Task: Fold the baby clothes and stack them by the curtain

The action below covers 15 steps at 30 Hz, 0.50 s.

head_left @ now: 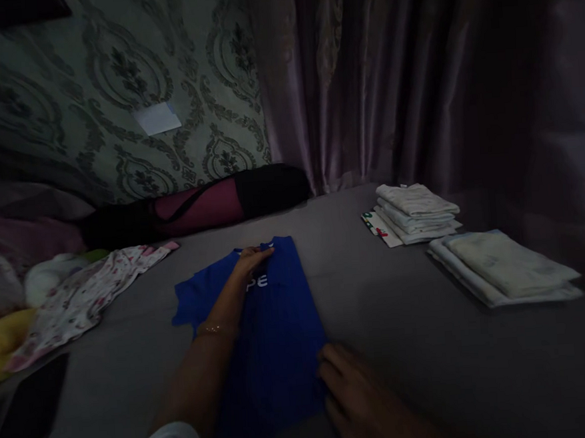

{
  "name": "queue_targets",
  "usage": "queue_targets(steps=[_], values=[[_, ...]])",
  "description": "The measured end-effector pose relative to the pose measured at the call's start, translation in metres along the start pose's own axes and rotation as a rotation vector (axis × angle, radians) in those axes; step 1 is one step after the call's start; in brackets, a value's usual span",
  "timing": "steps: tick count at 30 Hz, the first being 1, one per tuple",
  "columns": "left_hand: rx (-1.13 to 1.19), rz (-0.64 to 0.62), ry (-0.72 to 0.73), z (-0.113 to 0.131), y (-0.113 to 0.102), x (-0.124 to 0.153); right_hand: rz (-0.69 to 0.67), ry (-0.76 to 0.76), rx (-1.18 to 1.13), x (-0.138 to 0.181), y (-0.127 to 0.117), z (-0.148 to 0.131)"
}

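Left hand [251, 260] lies on the upper chest of a blue shirt [292, 312], fingers bent close together just below the collar [269, 245], thumb reaching rightward; whether it pinches the cloth, cannot tell. Right hand [352, 388], nearer the wearer, curls narrow at the shirt's right edge; fingertips meet the cloth there, thumb hidden, grip uncertain. Shirt spread flat beneath and between the hands on a grey sheet [381, 346], long axis running away from the wearer, collar end farthest, lower end nearest and lost in shadow. One short sleeve [190, 296] points left of the left hand; right side a straight edge. White lettering [257, 283] across the chest, partly under the left wrist; last two characters resemble "PE", reading doubtful. Beyond the right hand, to its right: a stack of folded cloths [417, 213], bottom piece bearing green and red print, illegible; closer, a second folded pile [511, 267]. Left of the left hand: a patterned garment [92, 296], white with small motifs.
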<state>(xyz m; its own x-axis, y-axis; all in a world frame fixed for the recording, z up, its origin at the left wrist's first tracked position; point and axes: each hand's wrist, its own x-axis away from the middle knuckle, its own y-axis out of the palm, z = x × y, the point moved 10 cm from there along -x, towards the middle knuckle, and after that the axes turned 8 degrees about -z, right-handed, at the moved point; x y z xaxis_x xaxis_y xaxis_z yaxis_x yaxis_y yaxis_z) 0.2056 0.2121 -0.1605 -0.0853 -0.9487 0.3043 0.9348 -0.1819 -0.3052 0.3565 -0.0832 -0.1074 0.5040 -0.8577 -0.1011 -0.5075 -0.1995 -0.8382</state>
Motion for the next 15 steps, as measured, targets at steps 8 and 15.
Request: queue_targets(steps=[8,15], values=[[-0.128,-0.015,0.111,0.014,0.008,0.008,-0.008,-0.050,-0.006,-0.001,-0.002,-0.002],[-0.324,0.035,0.141,0.017,0.008,0.012,-0.109,-0.075,-0.020,-0.001,0.001,-0.010]])
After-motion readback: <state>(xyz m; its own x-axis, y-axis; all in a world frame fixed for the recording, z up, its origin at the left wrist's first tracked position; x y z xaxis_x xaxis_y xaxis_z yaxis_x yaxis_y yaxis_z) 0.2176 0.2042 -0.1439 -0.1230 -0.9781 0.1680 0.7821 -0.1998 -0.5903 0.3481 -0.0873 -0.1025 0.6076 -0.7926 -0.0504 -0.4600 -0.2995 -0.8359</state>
